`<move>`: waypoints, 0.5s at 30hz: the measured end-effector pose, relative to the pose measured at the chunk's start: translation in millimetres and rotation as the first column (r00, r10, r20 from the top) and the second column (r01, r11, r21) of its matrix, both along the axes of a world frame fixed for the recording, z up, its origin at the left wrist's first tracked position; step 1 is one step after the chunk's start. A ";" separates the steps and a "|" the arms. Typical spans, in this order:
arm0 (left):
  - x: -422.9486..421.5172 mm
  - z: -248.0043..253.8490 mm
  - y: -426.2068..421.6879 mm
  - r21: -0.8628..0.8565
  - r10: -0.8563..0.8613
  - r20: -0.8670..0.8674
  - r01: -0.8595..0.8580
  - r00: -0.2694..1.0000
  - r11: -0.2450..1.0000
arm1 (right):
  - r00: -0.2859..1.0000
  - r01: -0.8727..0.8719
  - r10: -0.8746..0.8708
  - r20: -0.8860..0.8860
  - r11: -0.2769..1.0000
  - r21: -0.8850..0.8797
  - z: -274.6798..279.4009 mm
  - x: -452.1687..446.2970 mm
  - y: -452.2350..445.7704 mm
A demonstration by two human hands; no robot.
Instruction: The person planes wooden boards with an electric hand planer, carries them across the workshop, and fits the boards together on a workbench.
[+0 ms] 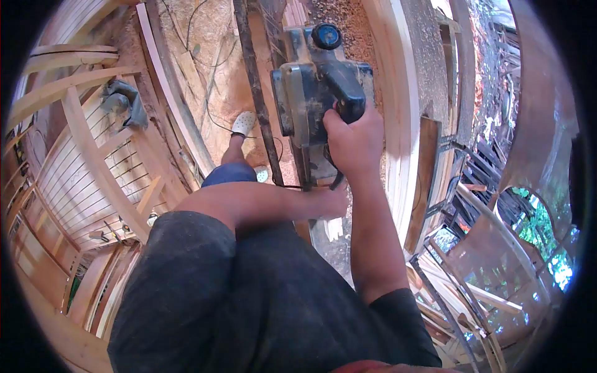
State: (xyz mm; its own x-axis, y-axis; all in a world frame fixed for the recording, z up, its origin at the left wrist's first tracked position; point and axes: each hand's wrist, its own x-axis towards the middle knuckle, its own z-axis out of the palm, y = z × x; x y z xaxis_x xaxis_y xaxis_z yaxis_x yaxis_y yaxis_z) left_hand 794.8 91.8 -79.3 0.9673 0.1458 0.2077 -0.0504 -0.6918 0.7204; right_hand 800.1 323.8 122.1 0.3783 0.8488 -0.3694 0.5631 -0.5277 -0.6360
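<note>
- While your right grip (pixel 356 140) is clenched round the rear of the dark handle (pixel 343 90), the power planer (pixel 303 96) sits beneath it, in the upper middle of your view.
- Your left grip (pixel 331 202) is at the near end of the planer, by the black cord (pixel 337 181); it is blurred, so you cannot tell whether it is closed or what it touches.
- Dust coats the planer's housing and any lettering there cannot be read; a round, ribbed, blue-and-black knob (pixel 327 36) stands at its far end.
- Reddish-brown shavings (pixel 351 18) lie beside that far end, and long pale boards (pixel 401 99) run along the planer's right side.
- To the left, a narrow dark rail (pixel 255 81) runs lengthwise, with a pale clog (pixel 244 123) on your foot beyond it, on the dust-covered floor (pixel 217 81).
- Further left, a grey cloth (pixel 129 104) hangs over a wooden frame (pixel 79 118) near slatted panelling (pixel 65 180).
- At far right hangs a brown sheet (pixel 538 105).
</note>
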 end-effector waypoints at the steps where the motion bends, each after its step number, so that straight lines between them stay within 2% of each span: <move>1: 1.2 -2.8 -3.4 0.012 0.004 0.001 -0.004 1.000 1.000 | 1.000 0.002 -0.001 -0.014 0.999 0.047 0.5 -2.3 3.7; 4: 5.0 -10.3 -3.7 0.039 0.022 0.021 -0.022 1.000 0.999 | 0.999 -0.020 0.018 0.030 0.996 0.087 -12.8 -4.1 46.8; 8: 12.9 -34.0 -13.7 0.051 0.081 0.080 -0.086 0.993 0.995 | 0.989 -0.138 0.111 0.101 0.942 0.306 -38.6 -7.2 117.7; 10: -0.8 3.1 18.2 0.131 -0.066 -0.020 0.068 0.998 0.989 | 0.986 -0.154 0.119 0.121 0.926 0.345 -56.6 -6.5 156.9; 11: -5.4 16.2 29.7 0.164 -0.135 -0.073 0.145 0.988 0.976 | 0.981 -0.171 0.134 0.137 0.936 0.308 -54.9 -8.8 174.8; 13: -12.7 24.5 41.4 0.150 -0.132 -0.026 0.135 0.991 0.979 | 0.972 -0.201 0.165 0.165 0.952 0.232 -40.8 -17.9 205.4; 14: -16.0 26.4 45.6 0.144 -0.131 -0.004 0.130 0.991 0.981 | 0.966 -0.222 0.163 0.198 0.920 0.322 -49.3 -17.1 209.2; 15: -11.1 14.0 26.4 0.124 -0.045 0.032 0.040 0.998 0.991 | 0.961 -0.236 0.150 0.230 0.883 0.407 -65.5 -11.7 206.1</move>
